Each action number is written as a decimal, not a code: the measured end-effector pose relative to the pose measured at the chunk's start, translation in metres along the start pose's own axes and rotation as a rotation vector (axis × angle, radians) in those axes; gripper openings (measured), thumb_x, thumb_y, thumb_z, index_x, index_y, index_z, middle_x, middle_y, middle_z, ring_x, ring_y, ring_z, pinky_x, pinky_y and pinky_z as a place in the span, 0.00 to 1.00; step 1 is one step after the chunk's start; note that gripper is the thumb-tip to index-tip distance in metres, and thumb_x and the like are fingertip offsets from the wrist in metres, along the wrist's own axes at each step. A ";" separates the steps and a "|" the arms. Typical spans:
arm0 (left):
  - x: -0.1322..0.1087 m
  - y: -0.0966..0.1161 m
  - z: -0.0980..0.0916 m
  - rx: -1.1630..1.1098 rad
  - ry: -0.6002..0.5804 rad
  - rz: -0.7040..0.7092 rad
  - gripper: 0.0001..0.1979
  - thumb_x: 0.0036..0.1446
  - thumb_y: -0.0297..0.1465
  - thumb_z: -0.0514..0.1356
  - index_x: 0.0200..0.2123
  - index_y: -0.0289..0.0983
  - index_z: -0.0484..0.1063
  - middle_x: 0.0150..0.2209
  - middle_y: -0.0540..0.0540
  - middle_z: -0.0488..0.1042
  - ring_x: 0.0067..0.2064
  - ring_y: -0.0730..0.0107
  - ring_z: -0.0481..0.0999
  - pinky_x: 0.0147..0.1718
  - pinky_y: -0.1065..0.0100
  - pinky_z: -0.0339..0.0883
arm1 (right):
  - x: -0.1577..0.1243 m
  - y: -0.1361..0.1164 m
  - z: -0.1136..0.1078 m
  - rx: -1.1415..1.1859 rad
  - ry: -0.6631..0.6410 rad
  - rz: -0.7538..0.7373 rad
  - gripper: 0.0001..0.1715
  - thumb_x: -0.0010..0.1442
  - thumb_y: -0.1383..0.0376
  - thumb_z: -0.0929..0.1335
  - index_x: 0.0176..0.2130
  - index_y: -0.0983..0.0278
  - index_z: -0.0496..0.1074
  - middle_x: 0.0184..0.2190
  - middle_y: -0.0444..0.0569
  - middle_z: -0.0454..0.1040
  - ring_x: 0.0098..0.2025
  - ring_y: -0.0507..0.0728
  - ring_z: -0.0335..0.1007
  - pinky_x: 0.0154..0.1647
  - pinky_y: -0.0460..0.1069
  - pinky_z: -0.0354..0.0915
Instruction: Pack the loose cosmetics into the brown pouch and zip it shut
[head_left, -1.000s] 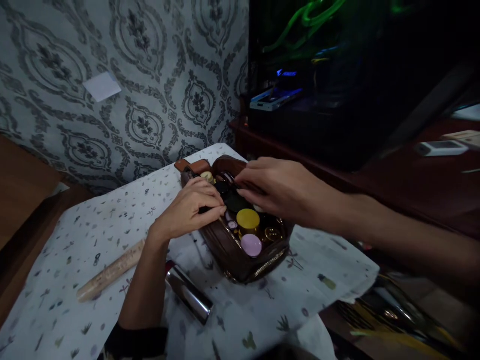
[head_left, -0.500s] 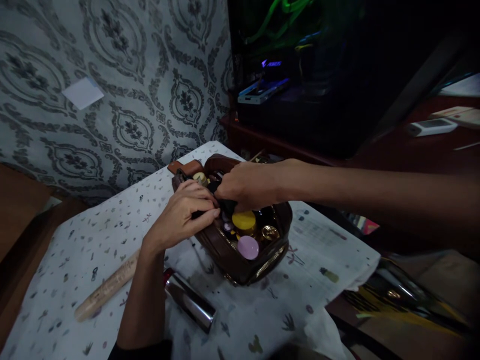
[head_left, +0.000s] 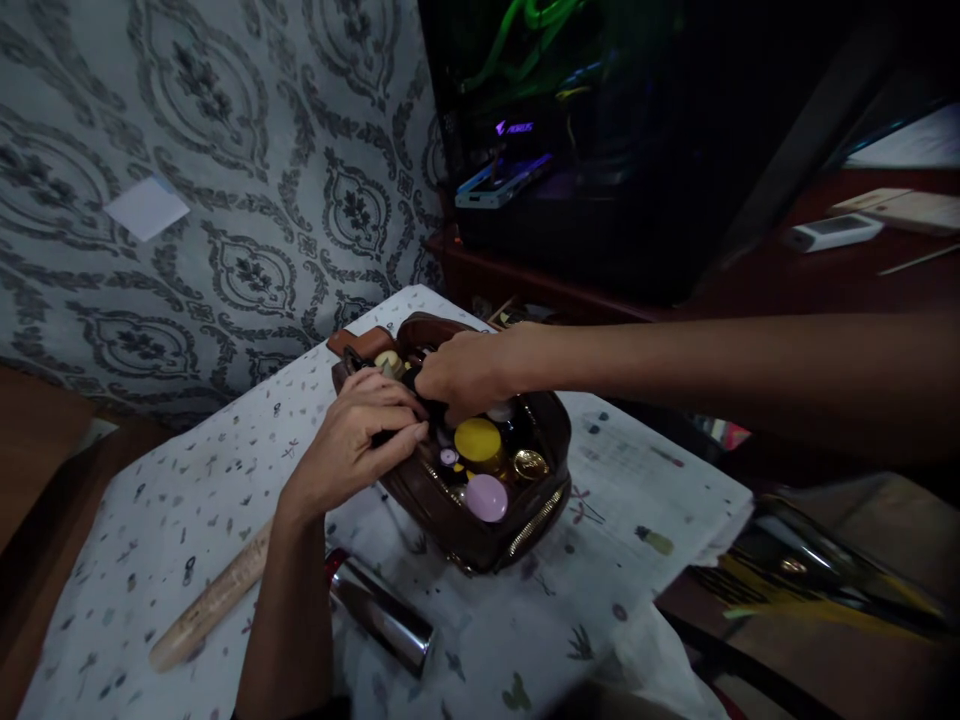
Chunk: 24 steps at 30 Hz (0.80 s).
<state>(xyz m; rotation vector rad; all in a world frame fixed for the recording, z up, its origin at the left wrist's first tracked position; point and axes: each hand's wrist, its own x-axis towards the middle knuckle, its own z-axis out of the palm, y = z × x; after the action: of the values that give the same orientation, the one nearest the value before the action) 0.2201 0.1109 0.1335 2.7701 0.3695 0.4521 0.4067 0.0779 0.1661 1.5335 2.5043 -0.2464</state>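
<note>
An open brown leather pouch [head_left: 480, 525] sits on a patterned white cloth [head_left: 150, 510]. Inside show a yellow-lidded jar [head_left: 478, 441], a lilac round lid [head_left: 486, 497], a gold cap [head_left: 529, 464] and other small items. My left hand [head_left: 352, 445] curls over the pouch's near-left rim, fingers closed on its edge. My right hand [head_left: 465, 372] reaches across from the right into the pouch, fingers bent and closed around a dark item I cannot make out.
A speckled beige stick [head_left: 206, 608] and a shiny metal tube [head_left: 382, 612] lie on the cloth by my left forearm. Behind stands a dark computer case [head_left: 600, 140] on a red-brown desk [head_left: 750, 290]. Patterned wallpaper with a white note [head_left: 146, 208] is at left.
My right hand has pushed further left and down into the pouch, its fingers closing. My left hand stays on the rim. The camera has shifted right.
</note>
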 end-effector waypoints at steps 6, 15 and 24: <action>0.000 -0.001 0.000 -0.017 0.005 0.003 0.17 0.71 0.36 0.55 0.31 0.39 0.78 0.41 0.46 0.81 0.47 0.63 0.76 0.58 0.55 0.57 | 0.010 0.007 0.005 -0.051 -0.058 0.002 0.21 0.56 0.61 0.76 0.48 0.68 0.81 0.43 0.55 0.81 0.48 0.65 0.78 0.47 0.54 0.70; 0.000 -0.001 0.001 -0.010 0.003 -0.012 0.17 0.71 0.37 0.55 0.31 0.40 0.79 0.42 0.46 0.82 0.46 0.63 0.76 0.57 0.56 0.58 | 0.012 0.006 0.009 0.030 0.016 -0.089 0.20 0.54 0.58 0.77 0.45 0.64 0.81 0.41 0.50 0.81 0.46 0.62 0.77 0.43 0.51 0.66; 0.001 -0.002 0.003 -0.037 0.047 -0.006 0.14 0.71 0.37 0.57 0.36 0.40 0.80 0.41 0.46 0.83 0.46 0.62 0.77 0.54 0.55 0.60 | 0.015 0.012 0.010 0.160 0.050 -0.229 0.18 0.57 0.70 0.74 0.48 0.69 0.80 0.42 0.49 0.80 0.42 0.55 0.74 0.40 0.46 0.63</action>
<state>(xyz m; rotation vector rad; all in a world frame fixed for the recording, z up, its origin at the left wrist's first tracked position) 0.2215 0.1120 0.1303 2.7264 0.3759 0.5176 0.4117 0.0939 0.1525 1.3175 2.7604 -0.4576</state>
